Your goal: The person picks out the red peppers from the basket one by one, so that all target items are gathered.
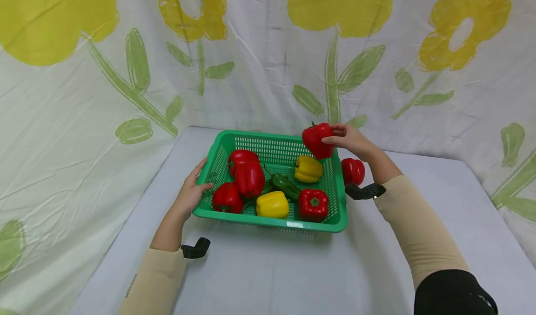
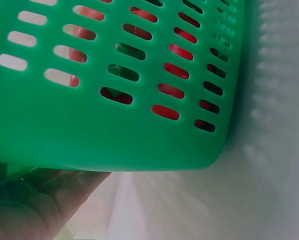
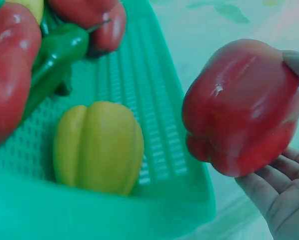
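Observation:
My right hand (image 1: 351, 139) holds a red bell pepper (image 1: 317, 139) over the back right corner of a green plastic basket (image 1: 268, 219). In the right wrist view, thumb and fingers grip this pepper (image 3: 244, 107) from opposite sides, its lobed end toward the basket. At the basket's left side, my left hand (image 1: 190, 191) grips the rim, thumb over the edge. Inside lie several red bell peppers (image 1: 250, 179), a yellow bell pepper (image 1: 273, 205) at the front, another yellow bell pepper (image 1: 309, 169) at the right, and green peppers (image 1: 285, 186) in the middle.
One more red bell pepper (image 1: 353, 171) rests on the white table (image 1: 268, 273), just outside the basket's right wall and below my right forearm. Behind the table hangs a white cloth (image 1: 259, 73) printed with yellow flowers.

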Action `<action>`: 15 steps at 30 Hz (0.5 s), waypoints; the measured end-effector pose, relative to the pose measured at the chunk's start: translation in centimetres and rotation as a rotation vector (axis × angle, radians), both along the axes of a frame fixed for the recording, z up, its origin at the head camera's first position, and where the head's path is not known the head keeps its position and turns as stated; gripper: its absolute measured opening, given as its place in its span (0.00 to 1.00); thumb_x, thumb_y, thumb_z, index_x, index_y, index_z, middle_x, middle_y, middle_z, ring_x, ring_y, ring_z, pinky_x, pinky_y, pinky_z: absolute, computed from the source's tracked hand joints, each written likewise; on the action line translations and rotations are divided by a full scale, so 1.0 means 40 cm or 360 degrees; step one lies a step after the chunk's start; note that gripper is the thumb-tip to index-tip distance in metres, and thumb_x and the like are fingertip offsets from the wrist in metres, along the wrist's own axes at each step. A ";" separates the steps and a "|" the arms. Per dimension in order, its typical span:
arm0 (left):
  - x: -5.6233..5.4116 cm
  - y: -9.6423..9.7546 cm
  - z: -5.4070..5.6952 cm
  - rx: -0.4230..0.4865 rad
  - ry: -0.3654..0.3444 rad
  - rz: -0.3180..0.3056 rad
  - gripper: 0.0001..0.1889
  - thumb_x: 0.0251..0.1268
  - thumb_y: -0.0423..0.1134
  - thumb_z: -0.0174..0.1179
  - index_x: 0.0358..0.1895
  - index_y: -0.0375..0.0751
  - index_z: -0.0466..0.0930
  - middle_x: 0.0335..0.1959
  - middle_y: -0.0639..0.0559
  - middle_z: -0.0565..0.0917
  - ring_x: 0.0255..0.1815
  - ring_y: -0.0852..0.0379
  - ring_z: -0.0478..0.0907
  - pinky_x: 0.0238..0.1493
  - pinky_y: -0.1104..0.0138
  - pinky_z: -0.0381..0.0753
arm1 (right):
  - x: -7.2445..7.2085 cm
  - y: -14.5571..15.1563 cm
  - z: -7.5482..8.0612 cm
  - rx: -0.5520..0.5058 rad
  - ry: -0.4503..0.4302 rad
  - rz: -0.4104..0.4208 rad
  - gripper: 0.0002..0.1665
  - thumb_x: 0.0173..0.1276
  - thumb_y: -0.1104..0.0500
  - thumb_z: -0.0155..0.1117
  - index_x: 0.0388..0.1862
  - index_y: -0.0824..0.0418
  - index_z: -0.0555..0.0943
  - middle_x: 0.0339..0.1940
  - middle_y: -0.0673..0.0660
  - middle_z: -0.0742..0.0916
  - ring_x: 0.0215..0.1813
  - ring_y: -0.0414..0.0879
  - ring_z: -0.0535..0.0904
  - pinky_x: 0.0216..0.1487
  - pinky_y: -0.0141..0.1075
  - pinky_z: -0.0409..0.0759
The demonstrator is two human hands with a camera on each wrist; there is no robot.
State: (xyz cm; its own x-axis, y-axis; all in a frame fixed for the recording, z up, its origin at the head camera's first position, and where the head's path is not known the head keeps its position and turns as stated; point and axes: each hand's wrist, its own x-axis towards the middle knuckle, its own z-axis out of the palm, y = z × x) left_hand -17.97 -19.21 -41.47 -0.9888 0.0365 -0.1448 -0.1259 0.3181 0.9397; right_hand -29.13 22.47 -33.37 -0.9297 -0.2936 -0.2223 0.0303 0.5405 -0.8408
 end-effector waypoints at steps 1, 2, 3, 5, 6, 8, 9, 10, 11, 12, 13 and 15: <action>0.000 0.000 0.000 0.0002 0.0000 0.0001 0.39 0.65 0.29 0.47 0.75 0.54 0.40 0.75 0.42 0.49 0.71 0.38 0.55 0.65 0.44 0.59 | 0.000 0.012 -0.003 -0.0021 -0.0004 -0.0017 0.44 0.64 0.48 0.60 0.71 0.66 0.54 0.69 0.66 0.67 0.67 0.59 0.64 0.66 0.50 0.64; 0.000 0.000 0.000 0.0004 0.0000 0.0000 0.39 0.65 0.29 0.47 0.75 0.54 0.40 0.75 0.41 0.49 0.70 0.38 0.55 0.65 0.44 0.59 | -0.002 0.025 -0.006 -0.0044 -0.0011 -0.0035 0.44 0.65 0.48 0.60 0.71 0.66 0.53 0.69 0.65 0.67 0.67 0.58 0.65 0.66 0.49 0.65; 0.000 0.000 -0.001 0.0007 0.0000 -0.0001 0.39 0.65 0.29 0.47 0.75 0.55 0.40 0.75 0.41 0.49 0.70 0.38 0.55 0.65 0.45 0.59 | -0.003 0.037 -0.010 -0.0068 -0.0019 -0.0055 0.44 0.65 0.48 0.59 0.72 0.66 0.53 0.69 0.65 0.67 0.67 0.58 0.65 0.65 0.48 0.65; 0.000 -0.001 -0.002 0.0011 0.0000 -0.0002 0.39 0.65 0.29 0.47 0.75 0.54 0.40 0.75 0.41 0.49 0.70 0.38 0.56 0.65 0.45 0.60 | -0.005 0.062 -0.018 -0.0109 -0.0029 -0.0090 0.43 0.67 0.48 0.57 0.72 0.66 0.53 0.69 0.65 0.67 0.66 0.56 0.66 0.64 0.44 0.67; 0.000 -0.001 -0.002 0.0012 0.0000 -0.0001 0.39 0.65 0.29 0.47 0.75 0.54 0.40 0.75 0.41 0.49 0.70 0.38 0.56 0.65 0.45 0.60 | -0.005 0.073 -0.021 -0.0133 -0.0036 -0.0107 0.42 0.67 0.48 0.57 0.72 0.66 0.53 0.68 0.64 0.67 0.64 0.53 0.69 0.64 0.42 0.68; 0.000 -0.001 -0.003 0.0011 -0.0001 -0.0002 0.39 0.65 0.29 0.47 0.75 0.54 0.40 0.75 0.41 0.50 0.70 0.38 0.57 0.64 0.45 0.60 | -0.002 0.095 -0.027 -0.0173 -0.0048 -0.0142 0.42 0.68 0.46 0.56 0.72 0.66 0.53 0.67 0.62 0.68 0.59 0.45 0.72 0.62 0.37 0.70; 0.000 -0.002 -0.003 0.0012 -0.0001 -0.0002 0.39 0.65 0.29 0.47 0.75 0.54 0.40 0.75 0.41 0.50 0.70 0.38 0.57 0.64 0.45 0.60 | 0.000 0.106 -0.030 -0.0198 -0.0053 -0.0162 0.43 0.68 0.46 0.55 0.72 0.66 0.53 0.66 0.61 0.68 0.56 0.41 0.73 0.60 0.33 0.71; 0.000 -0.002 -0.004 0.0011 -0.0001 -0.0002 0.39 0.65 0.29 0.46 0.75 0.54 0.40 0.75 0.41 0.50 0.70 0.38 0.57 0.64 0.45 0.60 | 0.003 0.116 -0.033 -0.0220 -0.0057 -0.0180 0.43 0.67 0.45 0.56 0.72 0.66 0.53 0.64 0.59 0.69 0.53 0.37 0.73 0.57 0.30 0.73; -0.001 -0.003 -0.005 0.0010 -0.0003 -0.0001 0.39 0.65 0.29 0.46 0.75 0.54 0.40 0.75 0.41 0.50 0.70 0.38 0.57 0.64 0.45 0.60 | 0.006 0.126 -0.035 -0.0251 -0.0064 -0.0205 0.44 0.67 0.45 0.56 0.72 0.66 0.52 0.62 0.56 0.70 0.50 0.34 0.74 0.54 0.27 0.74; -0.001 -0.003 -0.005 0.0007 -0.0003 0.0000 0.39 0.65 0.29 0.46 0.75 0.54 0.40 0.75 0.41 0.50 0.70 0.38 0.57 0.64 0.45 0.60 | 0.008 0.136 -0.038 -0.0291 -0.0080 -0.0231 0.46 0.67 0.45 0.57 0.72 0.67 0.51 0.60 0.54 0.71 0.48 0.32 0.74 0.53 0.26 0.75; -0.002 -0.003 -0.005 0.0006 -0.0004 -0.0001 0.39 0.65 0.29 0.46 0.75 0.54 0.40 0.75 0.42 0.50 0.70 0.38 0.57 0.64 0.45 0.60 | 0.010 0.146 -0.041 -0.0338 -0.0098 -0.0261 0.46 0.66 0.45 0.57 0.73 0.67 0.50 0.57 0.51 0.72 0.47 0.32 0.74 0.50 0.24 0.75; -0.002 -0.004 -0.006 0.0005 -0.0007 -0.0001 0.39 0.65 0.29 0.46 0.75 0.54 0.40 0.75 0.42 0.49 0.70 0.39 0.57 0.64 0.45 0.60 | 0.015 0.165 -0.048 -0.0458 -0.0136 -0.0331 0.47 0.66 0.45 0.58 0.72 0.67 0.50 0.50 0.47 0.75 0.45 0.33 0.76 0.46 0.22 0.77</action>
State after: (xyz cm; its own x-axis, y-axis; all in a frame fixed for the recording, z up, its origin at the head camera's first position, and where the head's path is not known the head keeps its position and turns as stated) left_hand -18.07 -19.36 -41.69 -0.9881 0.0376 -0.1490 -0.1297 0.3153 0.9401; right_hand -28.54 29.07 -35.27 -0.9578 -0.1619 -0.2377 0.1917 0.2567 -0.9473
